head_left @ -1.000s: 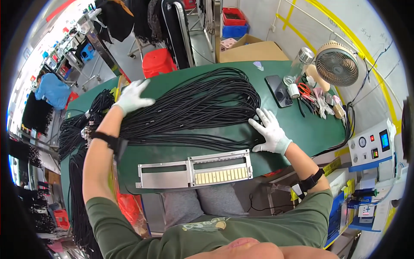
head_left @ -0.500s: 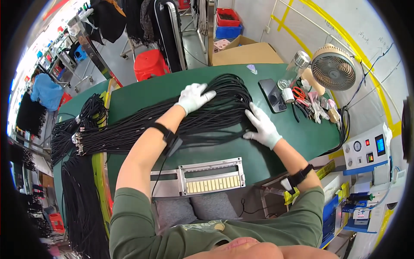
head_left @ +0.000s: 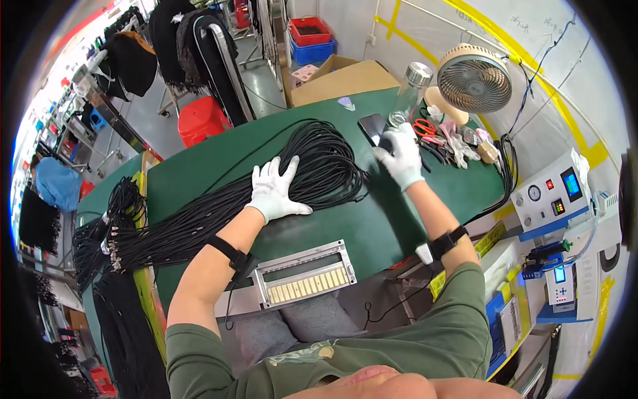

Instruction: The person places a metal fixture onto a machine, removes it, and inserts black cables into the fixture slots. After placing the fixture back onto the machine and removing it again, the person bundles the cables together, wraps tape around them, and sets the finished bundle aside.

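Observation:
A thick coiled bundle of long black cables (head_left: 325, 159) lies across the green table, looped at its right end. My left hand (head_left: 274, 189), in a white glove, rests on the bundle with its fingers spread. My right hand (head_left: 402, 159), also gloved, is off the cables, beside a dark phone (head_left: 372, 125) and just in front of a clear bottle (head_left: 407, 100). Its thumb stands apart from its fingers. The fingertips cover the spot by a small white cylinder, and their contact with it is unclear. Metal connector ends (head_left: 114, 246) gather at the bundle's left end.
A metal frame with pale strips (head_left: 309, 284) lies at the table's near edge. Right of the phone are red-handled scissors (head_left: 425, 128), pliers and crumpled gloves, with a fan (head_left: 475, 78) behind. More black cables (head_left: 123, 319) hang at the left. A control box (head_left: 548, 196) stands at right.
My right hand has left the cable loop and moved up and right beside the phone. My left hand now lies spread on the bundle, nearer me. The loop looks more gathered; the view has shifted.

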Demonstrator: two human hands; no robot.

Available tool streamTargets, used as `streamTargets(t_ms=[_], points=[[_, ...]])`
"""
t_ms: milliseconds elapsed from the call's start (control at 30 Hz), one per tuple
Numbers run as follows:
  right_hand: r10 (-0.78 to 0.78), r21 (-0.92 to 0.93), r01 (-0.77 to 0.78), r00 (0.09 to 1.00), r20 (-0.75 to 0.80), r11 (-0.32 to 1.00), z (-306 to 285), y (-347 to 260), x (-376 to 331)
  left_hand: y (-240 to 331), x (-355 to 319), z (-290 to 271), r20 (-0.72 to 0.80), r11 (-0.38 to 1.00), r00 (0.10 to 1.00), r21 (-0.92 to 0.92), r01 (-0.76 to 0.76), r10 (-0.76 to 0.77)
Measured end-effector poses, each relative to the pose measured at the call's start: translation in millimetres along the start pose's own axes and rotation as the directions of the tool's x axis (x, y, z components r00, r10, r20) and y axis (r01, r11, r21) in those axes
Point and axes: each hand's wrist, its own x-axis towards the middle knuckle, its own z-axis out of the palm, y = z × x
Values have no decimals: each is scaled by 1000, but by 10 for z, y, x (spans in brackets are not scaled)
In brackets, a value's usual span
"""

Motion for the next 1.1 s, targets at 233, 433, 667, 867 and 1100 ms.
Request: streamTargets(t_ms=[233, 433, 667, 867, 1100], points=[[434, -698, -109, 847, 308, 707, 171, -25, 534, -14, 10, 31, -21, 1000, 1000, 0, -2, 2], [568, -667, -188, 712, 413, 721, 185, -11, 823, -24, 31, 54, -4, 999, 1000, 42, 9, -9], [494, -579, -192, 759, 424, 792, 276, 152, 723, -23, 17, 62, -27, 1000, 1000, 20, -4, 4], [173, -208, -145, 977, 125, 967, 117, -57, 205, -26, 14, 21, -7, 1000, 1000, -9, -6, 6], [-217, 28, 222, 908, 359, 975, 52, -606, -713, -159, 102, 18, -40, 995, 998, -94, -43, 40]])
